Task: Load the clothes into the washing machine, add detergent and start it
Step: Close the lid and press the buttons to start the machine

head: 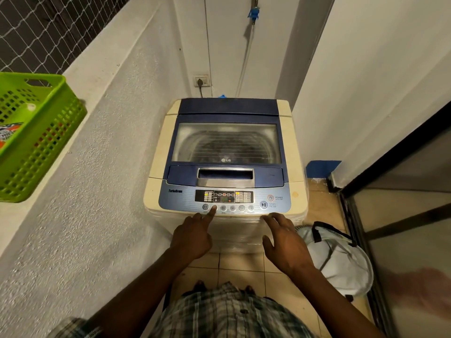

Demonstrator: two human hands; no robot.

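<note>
A cream and blue top-loading washing machine [156,147] stands against the far wall with its glass lid [227,142] down; dark laundry shows faintly through it. The control panel [185,198] at the front has a lit display. My left hand [192,236] has its index finger stretched out, the tip on the second round button from the left; its other fingers are curled. My right hand [284,242] hovers with fingers spread at the machine's front right edge, holding nothing. A detergent packet [8,134] lies in the green basket [48,140] on the left ledge.
A white laundry bag [341,259] with black handles lies on the tiled floor right of the machine. A glass sliding door [402,215] runs along the right. A wall socket [202,81] and a hose [246,57] sit behind the machine. A rough wall closes the left.
</note>
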